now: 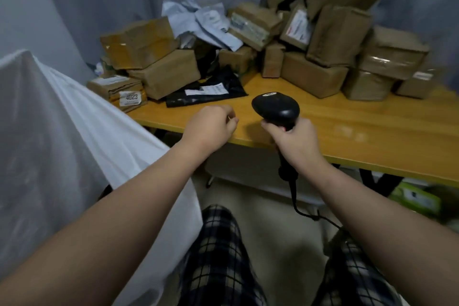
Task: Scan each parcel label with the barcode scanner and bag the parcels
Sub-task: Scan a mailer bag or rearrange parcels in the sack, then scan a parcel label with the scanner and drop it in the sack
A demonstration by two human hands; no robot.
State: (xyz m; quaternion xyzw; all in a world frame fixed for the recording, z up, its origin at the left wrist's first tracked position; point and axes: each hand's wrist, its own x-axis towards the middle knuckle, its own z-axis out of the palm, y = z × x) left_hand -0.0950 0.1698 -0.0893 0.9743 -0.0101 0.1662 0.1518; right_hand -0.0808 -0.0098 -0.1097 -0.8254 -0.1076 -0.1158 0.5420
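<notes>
My right hand (295, 141) grips the handle of a black barcode scanner (275, 108), its head pointing away over the wooden table (347, 126). A black cable hangs from the handle. My left hand (211, 125) hovers over the table's front edge with fingers loosely curled, holding nothing. Just beyond it lies a flat black mailer bag (208, 92) with a white label. Several brown taped parcels (315, 74) are piled along the back of the table. A large white bag (62, 144) stands open at my left.
Pale grey plastic mailers (201, 22) lie on top of the pile. A small box marked 4023 (130, 99) sits at the table's left end. Grey curtains hang behind. A green box (417, 200) is under the table at right.
</notes>
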